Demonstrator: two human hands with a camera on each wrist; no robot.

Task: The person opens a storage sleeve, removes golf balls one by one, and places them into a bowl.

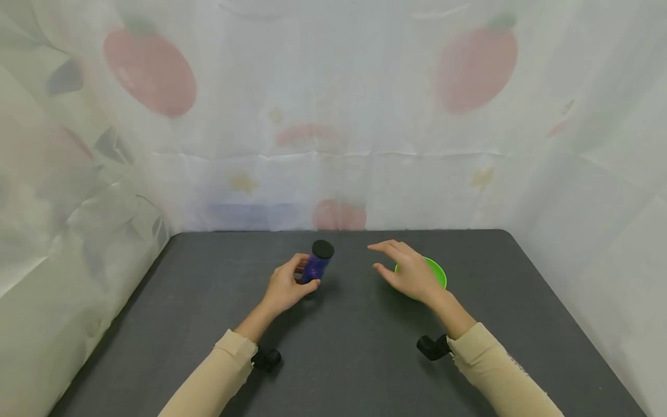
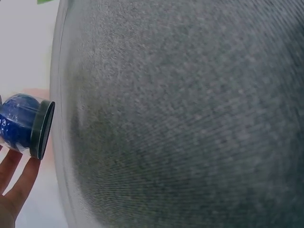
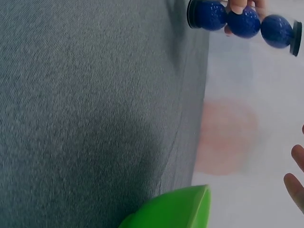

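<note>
The left hand (image 1: 285, 286) has its fingers and thumb curled round a clear tube of blue balls (image 1: 315, 263), which stands tilted toward the far edge of the dark grey surface (image 1: 333, 347), its base on or just above the cloth and its black cap (image 1: 323, 249) uppermost. In the right wrist view the tube (image 3: 242, 20) shows three blue balls in a row with a black cap at each end. The right hand (image 1: 409, 272) holds nothing; its fingers are spread and relaxed, hovering a little to the right of the tube and partly in front of a green bowl (image 1: 436, 272) that sits near the middle of the surface, toward its right edge.

As a judgement, the step in hand looks like getting the tube ready to be opened: one hand steadies it, the other comes across toward the cap. The next move would call for the right hand to close on the cap while the left keeps the tube firm, so the balls do not spill short of the bowl
</note>
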